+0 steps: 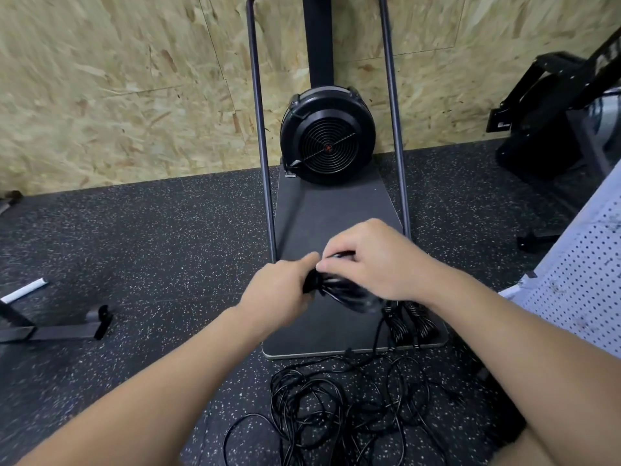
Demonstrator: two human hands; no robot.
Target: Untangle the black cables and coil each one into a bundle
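Both hands meet above the grey platform (336, 210) of a fan machine (327, 136). The left hand (280, 290) grips one end of a black coiled bundle (346, 290); the right hand (373, 260) pinches cable at its top with curled fingers. Two finished bundles (408, 321) lie on the platform's near corner. A loose tangle of thin black cables (336, 408) sprawls on the speckled floor (151, 247) below.

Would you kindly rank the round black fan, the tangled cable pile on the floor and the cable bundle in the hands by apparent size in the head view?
Largest to smallest:
1. Tangled cable pile
2. Round black fan, farther off, so likely understated
3. Cable bundle, partly hidden by both hands
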